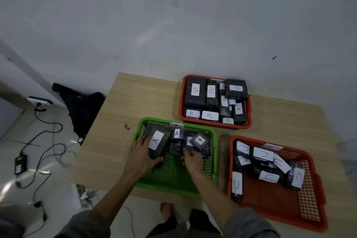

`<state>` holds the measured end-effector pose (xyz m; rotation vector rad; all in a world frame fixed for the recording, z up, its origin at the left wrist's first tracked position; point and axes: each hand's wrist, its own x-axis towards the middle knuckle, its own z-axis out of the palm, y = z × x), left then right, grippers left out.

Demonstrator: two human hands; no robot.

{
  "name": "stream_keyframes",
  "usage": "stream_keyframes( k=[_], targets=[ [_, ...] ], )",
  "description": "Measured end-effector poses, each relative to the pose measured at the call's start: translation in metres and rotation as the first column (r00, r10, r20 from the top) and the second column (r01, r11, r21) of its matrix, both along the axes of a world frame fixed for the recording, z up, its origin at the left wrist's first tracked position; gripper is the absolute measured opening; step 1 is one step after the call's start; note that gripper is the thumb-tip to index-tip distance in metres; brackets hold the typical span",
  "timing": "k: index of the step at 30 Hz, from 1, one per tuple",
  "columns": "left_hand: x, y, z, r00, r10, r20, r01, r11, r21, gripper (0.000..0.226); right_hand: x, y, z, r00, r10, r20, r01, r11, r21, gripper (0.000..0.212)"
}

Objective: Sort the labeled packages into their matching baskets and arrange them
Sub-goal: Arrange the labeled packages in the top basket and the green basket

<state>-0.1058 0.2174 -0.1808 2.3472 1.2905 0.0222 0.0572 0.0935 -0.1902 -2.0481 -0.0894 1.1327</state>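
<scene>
Reaching into the green plastic mesh basket (209, 152), both hands work among the black wrapped packages there. The left hand (142, 153) grips the big black package with a white paper label that says "A" (157, 142); its fingers curl over the far side and its thumb presses the near end. The right hand (192, 159) has its fingers curled round the near edge of a small black package in the middle of the basket (176, 148). Just behind that one stands another black package with a blue "A" on its white label (177, 133). To the right lies a tilted black package whose "A" label is upside down (200, 141). A small white tag with "A" (176, 125) sits on the far rim of the green basket.

Further back on the light wooden table (123, 102) is an orange plastic basket (181, 106), full of black packages with white "B" labels (195, 90). On the right is a second orange plastic mesh basket (313, 199). It holds black packages with white "C" labels (262, 153), lying in a loose heap, some turned sideways.

On the shiny floor to the left lie black cables (44, 141) and a small black box (20, 164). A dark cloth (83, 106) lies beside the table. A bare foot (166, 210) shows under the table's near edge.
</scene>
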Motion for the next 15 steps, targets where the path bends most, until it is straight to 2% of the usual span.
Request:
stream_keyframes(
  k=[5, 8, 10, 13, 15],
  targets=[
    [-0.003, -0.008, -0.007, 0.996, -0.008, 0.093, 0.016, 0.996, -0.091, 0.119, -0.008, 0.009, 0.010, 0.991, 0.135, 0.025, -0.136, 0.989, 0.055, 0.032],
    [-0.011, -0.010, -0.010, 0.957, 0.065, 0.284, 0.021, 0.957, -0.289, 0.122, -0.019, 0.017, 0.014, 0.957, 0.291, -0.011, -0.289, 0.954, 0.080, 0.043],
    [-0.018, -0.008, -0.009, 0.909, 0.135, 0.394, 0.014, 0.936, -0.352, 0.112, -0.028, 0.022, 0.017, 0.938, 0.342, -0.048, -0.335, 0.935, 0.115, 0.044],
    [-0.027, -0.004, -0.009, 0.902, 0.138, 0.410, -0.038, 0.969, -0.242, 0.094, -0.035, 0.030, 0.016, 0.940, 0.336, -0.060, -0.327, 0.937, 0.124, 0.034],
    [-0.028, -0.004, -0.010, 0.939, 0.123, 0.320, -0.070, 0.982, -0.174, 0.102, -0.035, 0.033, 0.018, 0.961, 0.269, -0.061, -0.257, 0.954, 0.154, 0.024]
  ],
)
